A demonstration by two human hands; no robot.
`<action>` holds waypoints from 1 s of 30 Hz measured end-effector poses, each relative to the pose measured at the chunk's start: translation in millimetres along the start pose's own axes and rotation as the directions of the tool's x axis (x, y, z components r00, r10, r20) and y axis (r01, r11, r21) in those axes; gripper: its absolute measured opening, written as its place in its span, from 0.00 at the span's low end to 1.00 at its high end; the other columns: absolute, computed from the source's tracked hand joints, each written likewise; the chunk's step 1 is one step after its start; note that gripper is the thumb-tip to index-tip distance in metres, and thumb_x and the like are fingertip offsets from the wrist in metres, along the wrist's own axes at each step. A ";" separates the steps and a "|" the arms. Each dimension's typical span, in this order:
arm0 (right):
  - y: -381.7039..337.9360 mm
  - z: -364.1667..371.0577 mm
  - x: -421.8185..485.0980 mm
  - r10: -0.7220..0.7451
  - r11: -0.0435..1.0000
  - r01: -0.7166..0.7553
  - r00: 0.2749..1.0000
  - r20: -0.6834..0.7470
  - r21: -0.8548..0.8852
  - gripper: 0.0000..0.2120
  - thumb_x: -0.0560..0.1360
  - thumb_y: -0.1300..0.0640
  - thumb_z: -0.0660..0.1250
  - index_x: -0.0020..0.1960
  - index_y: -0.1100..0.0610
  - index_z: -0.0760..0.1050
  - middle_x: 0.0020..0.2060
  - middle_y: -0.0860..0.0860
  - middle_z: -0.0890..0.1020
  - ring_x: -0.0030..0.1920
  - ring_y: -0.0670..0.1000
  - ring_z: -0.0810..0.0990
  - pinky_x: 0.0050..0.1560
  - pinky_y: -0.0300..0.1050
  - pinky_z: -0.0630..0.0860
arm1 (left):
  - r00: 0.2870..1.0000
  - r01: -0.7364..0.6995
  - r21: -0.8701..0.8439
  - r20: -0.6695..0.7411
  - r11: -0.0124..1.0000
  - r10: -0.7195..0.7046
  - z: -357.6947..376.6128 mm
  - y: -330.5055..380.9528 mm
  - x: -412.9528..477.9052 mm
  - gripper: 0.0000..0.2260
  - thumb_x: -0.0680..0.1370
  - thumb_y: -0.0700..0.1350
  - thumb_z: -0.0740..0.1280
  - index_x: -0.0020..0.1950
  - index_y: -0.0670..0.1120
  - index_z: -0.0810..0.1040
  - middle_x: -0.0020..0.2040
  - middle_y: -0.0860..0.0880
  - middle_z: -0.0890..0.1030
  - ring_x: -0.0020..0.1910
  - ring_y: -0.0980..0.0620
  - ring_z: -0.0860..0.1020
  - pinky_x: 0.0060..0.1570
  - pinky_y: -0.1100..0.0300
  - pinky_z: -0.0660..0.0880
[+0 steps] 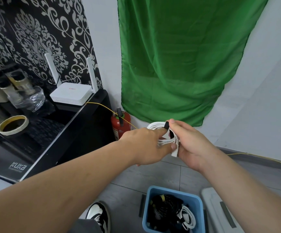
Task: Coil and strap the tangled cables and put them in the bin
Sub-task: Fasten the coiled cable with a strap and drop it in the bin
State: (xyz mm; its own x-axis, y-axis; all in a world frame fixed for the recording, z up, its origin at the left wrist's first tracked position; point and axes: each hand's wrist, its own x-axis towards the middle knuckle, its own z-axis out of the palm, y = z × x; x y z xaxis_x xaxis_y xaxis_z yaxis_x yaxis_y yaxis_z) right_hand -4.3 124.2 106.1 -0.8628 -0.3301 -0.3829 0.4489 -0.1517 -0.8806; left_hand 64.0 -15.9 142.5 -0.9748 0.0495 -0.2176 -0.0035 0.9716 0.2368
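Both hands meet at chest height, toward 12 o'clock from the person. The left hand (146, 145) curls round the white cable (154, 126), forefinger and thumb clamping the loops together, most likely so the coil cannot spring apart. The right hand (191, 143) is closed too, its thumb and curled fingers pinching the black strap (167, 125) where it wraps the bundle at the coil's 3 o'clock side; the cable's plug end hangs just under that palm. The strap looks to be in the middle of being fastened, though whether it is fully closed is hidden by the fingers.

The blue bin (146, 209) stands on the floor at 6 o'clock, directly below the hands, handy for a straight drop. It already holds black cables (166, 207) and another strapped white coil (188, 217). A red fire extinguisher (121, 125) stands at 10 o'clock of the hands, against the wall.
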 end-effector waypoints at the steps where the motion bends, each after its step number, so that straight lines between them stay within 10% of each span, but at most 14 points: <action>1: 0.0 0.4 -0.5 -0.003 1.000 0.003 1.000 -0.002 -0.005 0.09 0.81 0.52 0.68 0.56 0.56 0.82 0.47 0.56 0.87 0.44 0.55 0.86 0.46 0.51 0.82 | 1.000 -0.003 0.023 -0.009 1.000 0.003 -0.4 -0.3 0.2 0.32 0.77 0.74 0.50 0.79 0.65 0.55 0.51 0.48 0.83 0.60 0.43 0.80 0.61 0.48 0.76; 7: -0.2 -1.5 -1.9 -0.044 0.996 0.041 0.998 -0.044 -0.074 0.09 0.79 0.49 0.71 0.54 0.53 0.85 0.51 0.54 0.88 0.54 0.58 0.85 0.58 0.58 0.80 | 0.999 -0.029 0.077 -0.035 0.997 0.032 0.8 1.4 -0.8 0.32 0.78 0.73 0.52 0.80 0.62 0.55 0.65 0.44 0.78 0.63 0.39 0.78 0.59 0.48 0.76; 19: 0.4 0.6 -2.6 -0.095 0.991 0.078 0.984 -0.148 -0.113 0.10 0.79 0.53 0.72 0.50 0.59 0.85 0.46 0.57 0.88 0.47 0.57 0.85 0.53 0.56 0.80 | 0.994 -0.065 0.000 -0.090 0.998 0.064 -5.5 4.0 -3.5 0.27 0.78 0.71 0.57 0.69 0.55 0.72 0.43 0.51 0.77 0.53 0.44 0.81 0.46 0.55 0.73; 24: -3.2 -0.9 -3.8 -0.074 0.993 0.061 0.989 -0.125 -0.102 0.07 0.79 0.52 0.71 0.44 0.54 0.82 0.37 0.51 0.85 0.39 0.53 0.79 0.39 0.47 0.73 | 0.997 -0.069 -0.469 -0.071 0.881 0.040 -24.5 -1.3 -7.4 0.16 0.81 0.64 0.60 0.54 0.57 0.82 0.30 0.48 0.83 0.24 0.51 0.81 0.34 0.58 0.81; 30: -2.0 2.9 -4.7 -0.046 0.998 0.043 0.995 -0.088 -0.036 0.11 0.78 0.54 0.72 0.60 0.56 0.80 0.49 0.57 0.88 0.45 0.54 0.83 0.45 0.51 0.79 | 0.925 -0.039 -0.586 -0.329 0.810 -0.193 -22.4 -24.5 12.1 0.08 0.79 0.55 0.69 0.49 0.52 0.84 0.29 0.52 0.81 0.24 0.56 0.75 0.29 0.63 0.70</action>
State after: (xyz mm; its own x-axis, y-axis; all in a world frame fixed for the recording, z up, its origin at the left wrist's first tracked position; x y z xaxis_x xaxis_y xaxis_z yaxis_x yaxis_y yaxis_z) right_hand -0.5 123.4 110.5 -0.8997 -0.2394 -0.3650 0.4026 -0.1321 -0.9058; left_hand 47.3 -44.3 155.2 -0.9739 -0.2177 0.0643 -0.0952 0.6489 0.7549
